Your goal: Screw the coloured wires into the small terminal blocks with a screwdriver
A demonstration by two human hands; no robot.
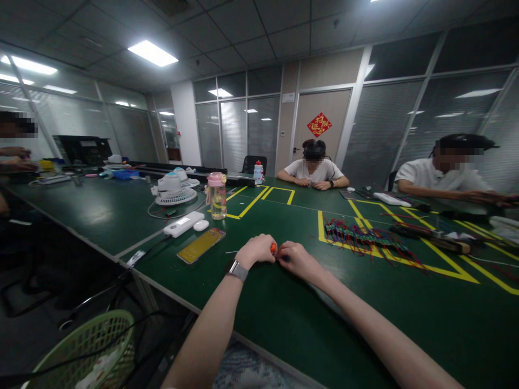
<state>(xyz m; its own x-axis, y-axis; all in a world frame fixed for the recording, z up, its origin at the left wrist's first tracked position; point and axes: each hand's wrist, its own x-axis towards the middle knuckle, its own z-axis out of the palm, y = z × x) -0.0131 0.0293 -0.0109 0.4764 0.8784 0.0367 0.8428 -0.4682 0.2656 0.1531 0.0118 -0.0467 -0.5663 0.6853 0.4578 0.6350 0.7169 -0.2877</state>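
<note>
My left hand (256,250) is closed over the green table, its fingers wrapped round a small orange object (273,249) that is mostly hidden. A thin pale rod (231,252) shows on the left side of that hand; whether it joins the orange object I cannot tell. Close against it, my right hand (295,259) has its fingertips pinched together, and what they hold is too small to make out. Left of my hands lies a phone (201,245) with a yellow screen. To the right is a row of small green circuit boards with red and blue wires (365,237).
A pink-lidded bottle (218,197), a white power strip (184,224) and white fans (175,194) stand to the left. Yellow tape (430,265) marks the tabletop. Tools (433,236) lie at right. Several people sit around the table. A green basket (121,329) stands below the edge.
</note>
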